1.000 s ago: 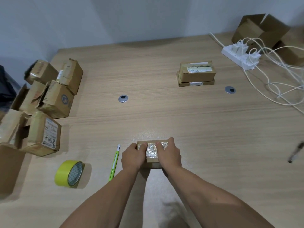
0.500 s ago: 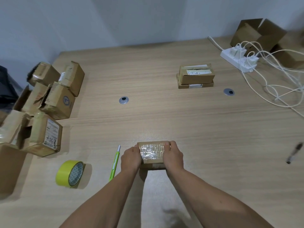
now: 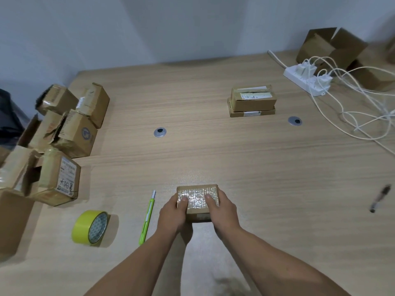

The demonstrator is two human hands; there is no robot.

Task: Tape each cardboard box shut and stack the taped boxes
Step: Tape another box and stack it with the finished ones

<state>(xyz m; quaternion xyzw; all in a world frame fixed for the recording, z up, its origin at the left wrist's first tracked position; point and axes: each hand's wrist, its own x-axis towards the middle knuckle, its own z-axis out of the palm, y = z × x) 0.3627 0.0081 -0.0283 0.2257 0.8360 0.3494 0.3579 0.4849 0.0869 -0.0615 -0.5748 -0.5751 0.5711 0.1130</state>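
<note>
A small cardboard box (image 3: 197, 195) with shiny clear tape across its top sits on the wooden table (image 3: 213, 157) near the front edge. My left hand (image 3: 173, 212) grips its left side, thumb on the taped top. My right hand (image 3: 222, 209) grips its right side the same way. A stack of two taped boxes (image 3: 252, 101) stands further back to the right. A yellow tape roll (image 3: 90, 227) lies to the left, and a green utility knife (image 3: 147, 216) lies between the roll and my left hand.
Several untaped boxes (image 3: 57, 142) crowd the table's left edge. A white power strip (image 3: 305, 80) with trailing cables and open boxes (image 3: 333, 48) fill the back right. A pen (image 3: 380, 198) lies at right. Two round cable grommets (image 3: 159, 132) sit mid-table.
My thumbs slid outward and back in across the taped top of the box. The box stays in place.
</note>
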